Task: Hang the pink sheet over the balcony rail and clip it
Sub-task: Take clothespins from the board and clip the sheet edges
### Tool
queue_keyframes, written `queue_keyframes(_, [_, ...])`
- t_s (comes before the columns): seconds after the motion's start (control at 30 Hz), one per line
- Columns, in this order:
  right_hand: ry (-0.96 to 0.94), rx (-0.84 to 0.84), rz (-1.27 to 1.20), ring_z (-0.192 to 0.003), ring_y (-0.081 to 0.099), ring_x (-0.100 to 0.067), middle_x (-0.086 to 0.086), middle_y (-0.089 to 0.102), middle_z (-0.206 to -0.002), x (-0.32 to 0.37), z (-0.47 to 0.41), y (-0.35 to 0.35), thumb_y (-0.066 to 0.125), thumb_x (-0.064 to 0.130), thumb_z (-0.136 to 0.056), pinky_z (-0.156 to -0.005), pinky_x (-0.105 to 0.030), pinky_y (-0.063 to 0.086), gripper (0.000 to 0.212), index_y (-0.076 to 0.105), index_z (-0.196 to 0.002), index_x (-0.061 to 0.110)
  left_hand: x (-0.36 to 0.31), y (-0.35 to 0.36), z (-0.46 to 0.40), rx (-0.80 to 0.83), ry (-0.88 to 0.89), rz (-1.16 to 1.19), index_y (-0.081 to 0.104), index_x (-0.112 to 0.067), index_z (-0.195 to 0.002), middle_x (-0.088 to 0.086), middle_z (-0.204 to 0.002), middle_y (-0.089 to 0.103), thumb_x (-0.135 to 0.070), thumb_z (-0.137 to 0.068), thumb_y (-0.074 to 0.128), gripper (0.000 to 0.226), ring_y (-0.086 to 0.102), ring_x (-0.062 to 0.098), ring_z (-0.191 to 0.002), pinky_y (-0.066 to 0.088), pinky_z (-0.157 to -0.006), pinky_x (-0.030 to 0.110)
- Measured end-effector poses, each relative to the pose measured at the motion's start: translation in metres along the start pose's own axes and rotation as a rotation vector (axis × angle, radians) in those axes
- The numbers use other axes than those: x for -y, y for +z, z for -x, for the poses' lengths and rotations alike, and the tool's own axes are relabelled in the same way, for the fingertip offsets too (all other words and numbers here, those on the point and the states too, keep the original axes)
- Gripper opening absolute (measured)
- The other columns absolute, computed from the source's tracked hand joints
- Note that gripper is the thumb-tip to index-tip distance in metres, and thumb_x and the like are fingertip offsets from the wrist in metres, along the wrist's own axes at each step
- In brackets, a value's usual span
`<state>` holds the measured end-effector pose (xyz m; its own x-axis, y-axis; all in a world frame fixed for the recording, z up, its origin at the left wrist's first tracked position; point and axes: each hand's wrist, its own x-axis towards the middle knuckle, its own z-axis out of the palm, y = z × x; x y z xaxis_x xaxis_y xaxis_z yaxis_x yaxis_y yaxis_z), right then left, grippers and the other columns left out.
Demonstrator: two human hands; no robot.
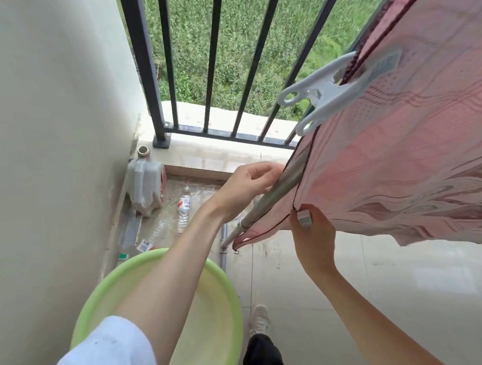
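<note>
The pink sheet (409, 139) with a dark hem hangs over a metal rail (268, 198) that runs from lower centre up to the right. A large white clip (329, 94) grips the sheet's edge higher up the rail. My left hand (249, 184) pinches the sheet's edge at the rail, fingers closed on the fabric. Just below the rail, my right hand (311, 231) holds the sheet's hem corner together with a small white clip (304, 219). A loose pink corner (251, 235) droops under the rail's end.
Black balcony bars (168, 58) stand ahead, with grass beyond. A light green basin (211, 278) sits at my lower left by the wall. A plastic jug (144, 187) and several bottles (184, 209) litter the corner floor. My shoe (258, 318) stands on the tiles.
</note>
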<state>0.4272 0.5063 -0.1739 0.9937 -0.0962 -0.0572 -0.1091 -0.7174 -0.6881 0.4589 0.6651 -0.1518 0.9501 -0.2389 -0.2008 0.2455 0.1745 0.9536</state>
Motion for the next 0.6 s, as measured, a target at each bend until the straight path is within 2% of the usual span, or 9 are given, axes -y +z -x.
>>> queue_keyframes(0.07, [0.005, 0.006, 0.000, -0.078, 0.056, -0.026, -0.010, 0.067, -0.090, 0.001, -0.002, 0.001, 0.057, 0.014, -0.087, -0.068, -0.029, 0.039, 0.011, 0.064, -0.092, 0.006, -0.001, 0.000, -0.006, -0.032, 0.002, 0.022, 0.068, -0.020, -0.081, -0.003, -0.085, 0.066, -0.024, -0.087, 0.058, 0.012, 0.060, 0.012, -0.085, 0.047, -0.086, 0.030])
queue_keyframes(0.13, [0.026, 0.004, 0.002, -0.081, 0.058, -0.028, -0.009, 0.067, -0.090, 0.000, -0.004, 0.001, 0.057, 0.016, -0.087, -0.070, -0.031, 0.041, 0.013, 0.064, -0.093, 0.007, -0.004, 0.000, -0.015, -0.103, 0.028, -0.050, 0.065, -0.014, -0.081, -0.002, -0.080, 0.064, -0.016, -0.090, 0.056, 0.012, 0.058, 0.011, -0.080, 0.048, -0.080, 0.028])
queue_keyframes(0.3, [0.056, 0.001, -0.009, -0.065, 0.048, -0.022, -0.004, 0.058, -0.072, 0.001, -0.004, -0.008, 0.057, 0.011, -0.084, -0.051, -0.024, 0.030, 0.003, 0.060, -0.083, 0.009, -0.037, -0.018, -0.038, -0.515, 0.160, -0.050, 0.062, -0.012, -0.084, 0.000, -0.079, 0.062, -0.012, -0.092, 0.053, 0.012, 0.059, 0.010, -0.076, 0.053, -0.071, 0.026])
queue_keyframes(0.37, [0.036, 0.039, -0.008, -0.061, 0.045, -0.018, 0.000, 0.054, -0.069, 0.001, 0.001, -0.011, 0.057, 0.011, -0.084, -0.050, -0.016, 0.032, 0.007, 0.054, -0.078, 0.012, -0.056, -0.020, -0.043, -0.560, 0.245, -0.085, 0.063, -0.002, -0.089, -0.001, -0.072, 0.059, -0.006, -0.091, 0.054, 0.010, 0.056, -0.004, -0.063, 0.048, -0.058, 0.013])
queue_keyframes(0.43, [0.005, 0.050, -0.016, -0.062, 0.044, -0.015, -0.002, 0.056, -0.073, -0.001, 0.005, -0.012, 0.057, 0.014, -0.085, -0.053, -0.015, 0.033, 0.011, 0.050, -0.076, 0.015, -0.070, -0.017, -0.043, -0.567, 0.307, -0.122, 0.059, -0.007, -0.087, -0.004, -0.067, 0.053, -0.001, -0.090, 0.052, 0.010, 0.051, -0.010, -0.051, 0.040, -0.050, 0.007])
queue_keyframes(0.53, [0.012, 0.043, -0.035, -0.065, 0.045, -0.020, -0.008, 0.058, -0.082, -0.004, 0.008, -0.012, 0.055, 0.026, -0.082, -0.055, -0.024, 0.034, 0.012, 0.049, -0.077, 0.017, -0.073, -0.014, -0.042, -0.563, 0.345, -0.123, 0.052, -0.019, -0.085, -0.006, -0.069, 0.051, 0.003, -0.089, 0.051, 0.023, 0.052, -0.013, -0.054, 0.041, -0.053, 0.006])
queue_keyframes(0.6, [0.067, 0.002, -0.047, -0.070, 0.048, -0.023, -0.007, 0.059, -0.086, -0.004, 0.008, -0.013, 0.058, 0.021, -0.081, -0.057, -0.028, 0.033, 0.010, 0.049, -0.078, 0.019, -0.073, -0.013, -0.042, -0.561, 0.341, -0.113, 0.052, -0.021, -0.090, -0.005, -0.073, 0.051, 0.003, -0.090, 0.048, 0.024, 0.054, -0.015, -0.057, 0.043, -0.055, 0.005])
